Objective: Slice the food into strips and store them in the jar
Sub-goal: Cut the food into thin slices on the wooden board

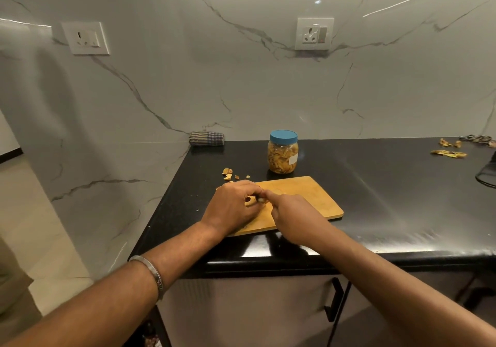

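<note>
A wooden cutting board (308,197) lies on the black counter. At its left end my left hand (233,207) curls over a small yellow piece of food (251,201) and holds it on the board. My right hand (294,216) grips a knife whose handle is hidden; only a small bit of it (260,199) shows against the food. Behind the board stands a clear jar (282,153) with a blue lid screwed on, filled with yellow strips.
Food scraps (228,174) lie left of the board's far corner. More peels (448,154) sit at the counter's far right. A folded checked cloth (206,138) rests against the wall. A dark object (487,175) juts in at the right edge. The counter's front edge runs just below the board.
</note>
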